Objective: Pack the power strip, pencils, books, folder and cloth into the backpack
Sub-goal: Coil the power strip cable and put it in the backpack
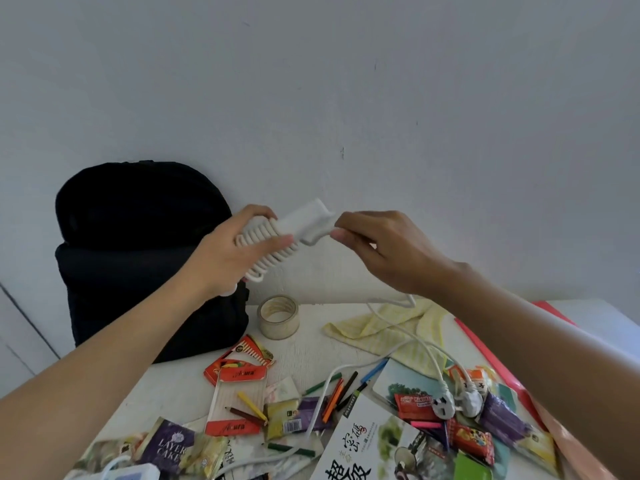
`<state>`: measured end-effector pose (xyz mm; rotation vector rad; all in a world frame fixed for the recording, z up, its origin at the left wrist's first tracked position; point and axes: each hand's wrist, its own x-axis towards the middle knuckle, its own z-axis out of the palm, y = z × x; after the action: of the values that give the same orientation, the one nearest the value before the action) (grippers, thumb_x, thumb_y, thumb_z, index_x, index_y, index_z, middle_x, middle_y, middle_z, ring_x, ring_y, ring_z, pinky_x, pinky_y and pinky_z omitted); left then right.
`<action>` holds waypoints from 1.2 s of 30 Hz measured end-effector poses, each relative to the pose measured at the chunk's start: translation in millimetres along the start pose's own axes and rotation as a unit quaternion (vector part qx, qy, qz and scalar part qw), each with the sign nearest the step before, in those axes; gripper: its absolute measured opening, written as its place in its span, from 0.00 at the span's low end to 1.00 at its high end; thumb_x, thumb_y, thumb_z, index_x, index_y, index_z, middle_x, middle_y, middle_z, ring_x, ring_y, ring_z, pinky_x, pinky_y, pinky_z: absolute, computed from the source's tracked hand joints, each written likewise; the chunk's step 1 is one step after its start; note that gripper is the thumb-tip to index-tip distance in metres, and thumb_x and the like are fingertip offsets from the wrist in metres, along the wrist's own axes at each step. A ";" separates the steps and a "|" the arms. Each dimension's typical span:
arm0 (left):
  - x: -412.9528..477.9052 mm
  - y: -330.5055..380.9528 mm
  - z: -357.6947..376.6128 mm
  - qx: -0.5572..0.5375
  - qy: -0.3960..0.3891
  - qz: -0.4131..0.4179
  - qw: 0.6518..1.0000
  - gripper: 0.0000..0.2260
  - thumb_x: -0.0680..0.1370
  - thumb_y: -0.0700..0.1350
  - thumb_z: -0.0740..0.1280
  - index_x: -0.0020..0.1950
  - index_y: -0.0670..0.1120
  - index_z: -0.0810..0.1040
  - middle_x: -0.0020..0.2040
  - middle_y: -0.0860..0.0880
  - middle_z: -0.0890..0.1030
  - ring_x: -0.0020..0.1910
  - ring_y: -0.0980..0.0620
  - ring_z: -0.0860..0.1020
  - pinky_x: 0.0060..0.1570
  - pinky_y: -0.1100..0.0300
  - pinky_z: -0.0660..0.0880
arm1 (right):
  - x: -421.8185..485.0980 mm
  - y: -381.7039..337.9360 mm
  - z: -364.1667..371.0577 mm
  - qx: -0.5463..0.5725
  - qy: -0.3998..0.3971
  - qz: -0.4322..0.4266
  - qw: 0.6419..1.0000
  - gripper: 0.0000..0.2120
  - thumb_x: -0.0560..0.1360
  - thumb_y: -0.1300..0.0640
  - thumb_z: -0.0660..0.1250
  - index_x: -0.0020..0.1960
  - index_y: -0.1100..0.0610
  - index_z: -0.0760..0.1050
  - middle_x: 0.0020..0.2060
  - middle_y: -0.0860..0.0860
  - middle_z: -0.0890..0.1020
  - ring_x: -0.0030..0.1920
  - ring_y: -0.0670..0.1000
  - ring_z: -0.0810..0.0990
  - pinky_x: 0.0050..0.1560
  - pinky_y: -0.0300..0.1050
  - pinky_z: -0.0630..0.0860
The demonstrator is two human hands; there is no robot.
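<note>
At the far left of the white table [176,386], the black backpack [138,258] stands upright against the wall, and I cannot tell if its top is open. In front of it, low in the view, a purple snack packet [169,445] lies among other wrappers. The left hand [228,258] is raised above the table with its fingers and thumb curled around the power strip [298,223], which is in the air just beside the backpack and not inside it. White cord [266,251] is wound in many turns around the part of the strip under this hand. Below, orange pencil boxes [239,365] lie flat, and a roll of clear tape [278,317] stands near the foot of the backpack. Loose colour pencils [334,396] are scattered on the table next to the books [360,441], which lie flat with wrappers over them. The right hand [388,251] pinches the cord at the free end of the strip. From under this hand the cord goes down across the yellow cloth [391,327], which lies crumpled on the table. Two white plugs [471,400] rest on the books. At the right edge the red folder [485,353] lies flat, partly hidden by the right arm.
</note>
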<state>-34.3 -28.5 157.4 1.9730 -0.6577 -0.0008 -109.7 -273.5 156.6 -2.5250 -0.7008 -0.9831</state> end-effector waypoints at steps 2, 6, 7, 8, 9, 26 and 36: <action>-6.2 1.5 6.5 0.064 -0.034 0.018 0.997 0.21 0.69 0.67 0.71 0.60 0.64 0.75 0.51 0.51 0.82 0.46 0.48 0.83 0.38 0.56 0.82 | 4.3 -3.3 -0.5 0.014 0.007 -0.015 1.000 0.13 0.84 0.53 0.58 0.46 0.57 0.74 0.33 0.46 0.71 0.31 0.51 0.68 0.32 0.52 0.70; -11.9 11.5 14.6 0.111 -0.077 0.063 0.989 0.26 0.69 0.74 0.68 0.65 0.71 0.72 0.51 0.54 0.82 0.45 0.52 0.83 0.40 0.55 0.82 | 10.7 -9.8 0.8 -0.022 0.049 -0.046 0.998 0.16 0.84 0.51 0.57 0.46 0.59 0.76 0.33 0.48 0.75 0.31 0.51 0.71 0.30 0.52 0.71; -12.7 13.7 15.1 0.107 -0.075 0.072 0.989 0.27 0.68 0.74 0.68 0.64 0.68 0.73 0.50 0.53 0.82 0.45 0.52 0.83 0.41 0.53 0.83 | 13.6 -10.7 -0.7 -0.038 0.069 -0.045 0.996 0.17 0.84 0.50 0.57 0.46 0.59 0.77 0.32 0.48 0.75 0.30 0.51 0.70 0.29 0.52 0.70; -13.1 16.4 15.5 0.100 -0.071 0.075 0.990 0.28 0.66 0.73 0.70 0.63 0.66 0.74 0.49 0.52 0.82 0.44 0.51 0.83 0.39 0.54 0.83 | 16.2 -10.6 -2.9 -0.049 0.087 -0.045 0.994 0.16 0.84 0.50 0.58 0.45 0.58 0.77 0.32 0.48 0.74 0.29 0.51 0.70 0.28 0.52 0.70; -13.4 19.8 15.9 0.093 -0.066 0.075 0.991 0.29 0.65 0.73 0.71 0.63 0.64 0.75 0.48 0.52 0.82 0.43 0.50 0.82 0.37 0.55 0.82 | 18.8 -10.9 -5.1 -0.058 0.101 -0.048 0.992 0.16 0.84 0.50 0.59 0.45 0.58 0.78 0.31 0.48 0.74 0.29 0.51 0.71 0.27 0.52 0.69; -17.3 37.2 24.7 0.035 -0.107 0.038 0.993 0.27 0.68 0.72 0.72 0.63 0.59 0.80 0.53 0.50 0.86 0.50 0.48 0.85 0.54 0.42 0.82 | 42.5 -12.3 -32.1 0.174 -0.095 0.233 0.952 0.23 0.66 0.35 0.76 0.43 0.54 0.78 0.38 0.52 0.80 0.34 0.44 0.74 0.37 0.40 0.70; -6.2 50.7 8.5 -0.332 -0.060 -0.065 0.939 0.23 0.74 0.62 0.72 0.57 0.45 0.82 0.47 0.40 0.81 0.42 0.42 0.81 0.37 0.50 0.80 | -9.4 24.9 -10.8 0.517 -0.111 0.357 0.770 0.16 0.77 0.45 0.67 0.42 0.58 0.75 0.35 0.53 0.70 0.27 0.47 0.57 0.29 0.41 0.53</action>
<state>-64.6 -49.9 193.5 1.3599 -0.5136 -0.3806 -107.6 -302.1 154.3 -1.6172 -0.1581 0.0463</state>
